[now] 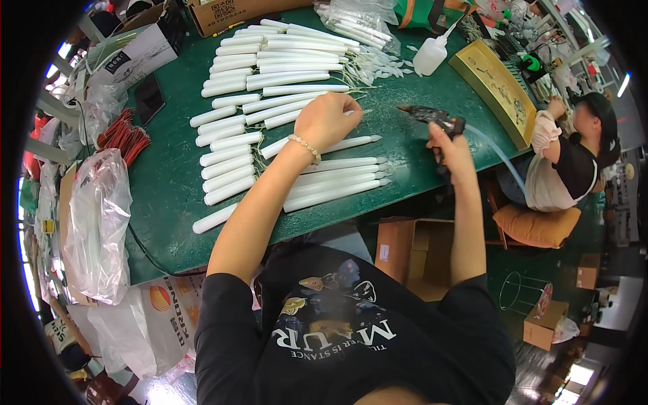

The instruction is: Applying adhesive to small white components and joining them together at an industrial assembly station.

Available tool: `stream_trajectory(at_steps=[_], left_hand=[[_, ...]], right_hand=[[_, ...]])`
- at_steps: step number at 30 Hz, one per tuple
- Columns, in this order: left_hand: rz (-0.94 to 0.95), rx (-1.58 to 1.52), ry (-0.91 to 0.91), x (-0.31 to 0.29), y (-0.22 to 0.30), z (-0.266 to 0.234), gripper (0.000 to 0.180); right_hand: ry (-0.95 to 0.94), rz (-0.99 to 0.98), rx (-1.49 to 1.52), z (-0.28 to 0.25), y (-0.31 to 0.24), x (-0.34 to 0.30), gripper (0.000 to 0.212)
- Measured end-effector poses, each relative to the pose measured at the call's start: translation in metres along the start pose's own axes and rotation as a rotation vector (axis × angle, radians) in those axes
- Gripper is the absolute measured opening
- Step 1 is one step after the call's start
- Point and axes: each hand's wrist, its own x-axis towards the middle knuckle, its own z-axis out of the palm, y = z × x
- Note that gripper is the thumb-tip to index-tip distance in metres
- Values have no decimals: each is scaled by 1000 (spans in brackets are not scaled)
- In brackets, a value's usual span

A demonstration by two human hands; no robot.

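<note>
My right hand (452,152) grips a black glue gun (432,116), its nozzle aimed left toward my other hand. A long pale glue stick (499,152) curves out of its back. My left hand (329,120) is closed in a pinch over the rows of white candle-shaped sticks (297,66); whatever its fingers hold is too small or hidden to make out. Thin wires trail from the ends of many sticks. Just below that hand, several longer white candles (337,183) with pointed flame-like tips lie side by side near the table's front edge.
Small clear flame-shaped pieces (385,66) lie beyond my hands, beside a white squeeze bottle (430,55). A shallow yellow box (493,91) stands at right. Red wires (125,138), a dark phone (149,99) and a plastic bag (100,223) are at left. Another person (574,148) sits at right.
</note>
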Motion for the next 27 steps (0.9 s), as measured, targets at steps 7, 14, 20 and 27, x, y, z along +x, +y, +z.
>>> stream_trajectory(at_steps=[7,14,20,27], left_hand=[[-14,71,-54,-1,-2,5,22],[25,54,-53,-2,-5,5,20],[15,10,-78,-5,-1,6,21],[-31,-239,-201,-8,3,-6,22]], right_hand=[[79,-27,-1025,-65,-12,36,46],[-76,-733,-809,12,-48,78,16],[-109,-988,-1039,59,-33,136,14],[-218,-635,-611,59,-52,75,17]])
